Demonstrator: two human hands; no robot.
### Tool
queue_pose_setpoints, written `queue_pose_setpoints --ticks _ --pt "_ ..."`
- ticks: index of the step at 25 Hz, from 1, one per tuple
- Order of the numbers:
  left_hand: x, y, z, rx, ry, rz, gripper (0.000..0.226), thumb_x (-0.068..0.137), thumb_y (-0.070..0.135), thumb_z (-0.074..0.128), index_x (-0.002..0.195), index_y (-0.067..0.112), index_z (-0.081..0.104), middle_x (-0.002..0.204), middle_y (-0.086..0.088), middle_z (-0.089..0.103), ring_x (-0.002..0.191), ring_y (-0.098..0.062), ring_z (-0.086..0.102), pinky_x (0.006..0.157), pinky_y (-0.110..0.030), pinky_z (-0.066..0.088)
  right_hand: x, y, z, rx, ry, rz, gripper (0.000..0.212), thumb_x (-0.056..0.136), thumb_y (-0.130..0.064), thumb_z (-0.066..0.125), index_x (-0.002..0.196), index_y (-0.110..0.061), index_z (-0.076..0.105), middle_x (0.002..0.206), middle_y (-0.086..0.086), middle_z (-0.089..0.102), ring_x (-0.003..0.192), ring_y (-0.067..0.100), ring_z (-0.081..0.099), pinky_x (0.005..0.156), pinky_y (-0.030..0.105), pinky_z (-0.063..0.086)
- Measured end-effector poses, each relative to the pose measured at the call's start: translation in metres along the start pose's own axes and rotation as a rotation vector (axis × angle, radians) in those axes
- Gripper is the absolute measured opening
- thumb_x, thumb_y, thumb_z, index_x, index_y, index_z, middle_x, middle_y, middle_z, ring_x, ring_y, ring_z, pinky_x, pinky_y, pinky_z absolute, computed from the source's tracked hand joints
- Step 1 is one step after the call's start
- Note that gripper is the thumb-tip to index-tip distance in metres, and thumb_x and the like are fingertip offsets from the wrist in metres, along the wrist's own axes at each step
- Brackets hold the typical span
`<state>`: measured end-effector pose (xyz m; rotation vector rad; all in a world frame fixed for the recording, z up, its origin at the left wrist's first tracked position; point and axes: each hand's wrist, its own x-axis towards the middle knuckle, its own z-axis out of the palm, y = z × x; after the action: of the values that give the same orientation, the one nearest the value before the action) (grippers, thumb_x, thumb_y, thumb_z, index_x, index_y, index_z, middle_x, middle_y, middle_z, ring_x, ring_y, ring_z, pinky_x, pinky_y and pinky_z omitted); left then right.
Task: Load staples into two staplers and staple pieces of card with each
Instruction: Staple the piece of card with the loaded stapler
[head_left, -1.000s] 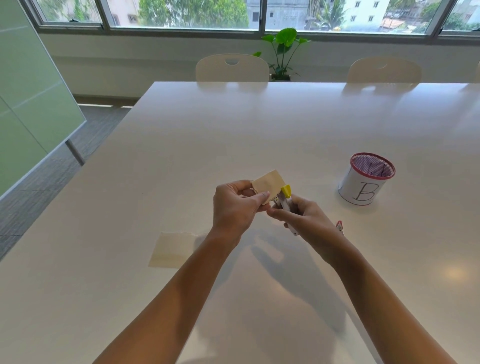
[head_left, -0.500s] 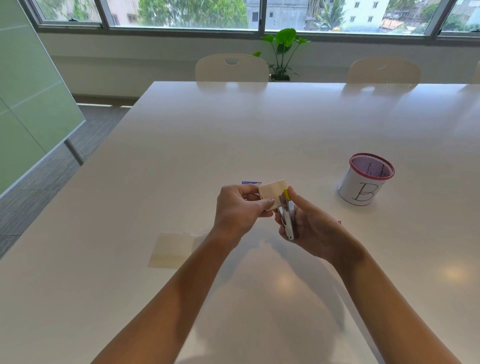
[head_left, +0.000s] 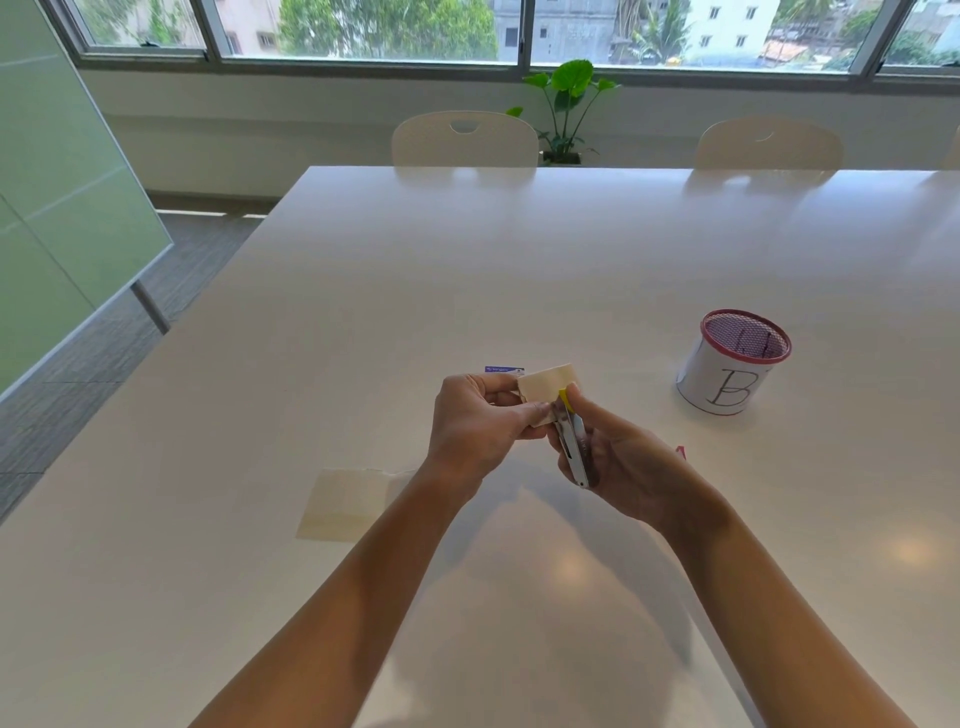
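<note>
Small silver metal stapler with a yellow tip (head_left: 570, 441): held above the middle of the white tabletop (head_left: 467, 270), toward its near edge. Our right hand (head_left: 618, 462) has its fingers curled round the body. The nose sits over the edge of a small cream card piece (head_left: 545, 387), which our left hand (head_left: 478, 421) pinches between thumb and fingers.

Step in hand, as we judge it: stapling card with this stapler. Whether a staple is driven, we cannot tell. Next move calls for a firm squeeze while the left hand keeps the card steady.

Farther out:
- flat cream card sheet (head_left: 345, 504), left of the arms
- small blue-and-white box (head_left: 504, 370), just behind the hands
- red-rimmed mesh pen cup with a "B" label (head_left: 727, 374), toward the right edge
- a red sliver (head_left: 681, 452) behind the right wrist, unidentifiable
</note>
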<state>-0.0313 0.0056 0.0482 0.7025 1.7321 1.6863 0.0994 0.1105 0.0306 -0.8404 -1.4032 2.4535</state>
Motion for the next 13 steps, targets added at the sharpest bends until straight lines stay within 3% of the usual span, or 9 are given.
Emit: queue_pose_setpoints --ticks 8,11,13 --pt "0.0 -0.004 0.002 -0.015 0.013 -0.012 0.036 0.076 0.007 0.084 0.11 0.002 0.073 0.092 -0.01 0.077 0.076 -0.019 0.076 0.067 -0.03 0.062 0.001 0.002 0.0 -0.023 0.073 -0.011 0.043 0.069 -0.054 0.076 0.089 -0.018 0.083 0.081 0.002 0.066 0.082 0.011 0.057 0.071 0.023 0.05" --pt "-0.001 -0.006 0.007 -0.044 0.028 -0.06 0.032 0.084 0.025 0.078 0.111 0.007 0.072 0.097 -0.008 0.077 0.086 -0.017 0.075 0.075 -0.033 0.063 0.001 0.001 0.001 0.005 0.092 -0.021 0.039 0.075 -0.05 0.074 0.089 -0.015 0.083 0.081 0.003 0.066 0.078 0.011 0.056 0.074 0.024 0.048" --pt "-0.005 -0.009 0.011 -0.062 -0.055 -0.112 0.033 0.081 0.039 0.079 0.101 0.014 0.077 0.095 -0.004 0.078 0.092 -0.016 0.074 0.081 -0.035 0.061 0.0 0.002 0.004 0.005 0.072 -0.049 0.038 0.076 -0.05 0.073 0.091 -0.017 0.083 0.078 0.002 0.068 0.071 0.008 0.058 0.069 0.021 0.049"
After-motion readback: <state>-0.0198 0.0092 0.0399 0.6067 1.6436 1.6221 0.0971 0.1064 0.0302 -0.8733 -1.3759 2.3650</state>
